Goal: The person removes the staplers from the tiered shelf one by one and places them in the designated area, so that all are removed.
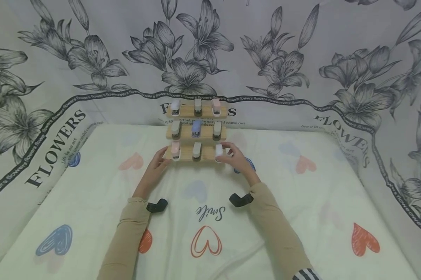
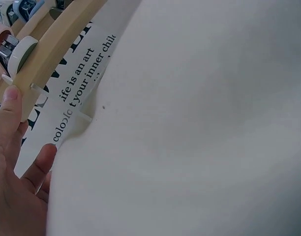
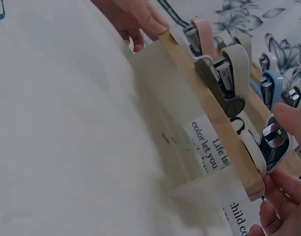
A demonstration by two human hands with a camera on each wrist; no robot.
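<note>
Three-tier wooden rack (image 1: 207,154) sits at the far middle of the light, heart-printed cloth (image 1: 175,245), nine mini staplers on it, three per tier. Left hand (image 1: 156,164) pinches the left end of the near tier: thumb on the shelf edge, finger underneath, narrow grip. Right hand (image 1: 239,159) is at the right end of the same tier, holding the white stapler (image 1: 219,150) there between thumb and fingers; stapler is at the shelf, can't tell if its base bears weight. Near tier, left to right: pink stapler (image 1: 175,149), grey stapler (image 1: 197,150), then that white one. Middle tier: blue stapler (image 1: 196,127) between two greyish ones. Far tier: white, grey, pink. Both forearms reach in from the near side, tan sleeves (image 1: 278,223), a black device (image 1: 241,200) at each wrist. Behind the rack: white curtain (image 1: 266,112) with grey lilies and FLOWERS lettering.
</note>
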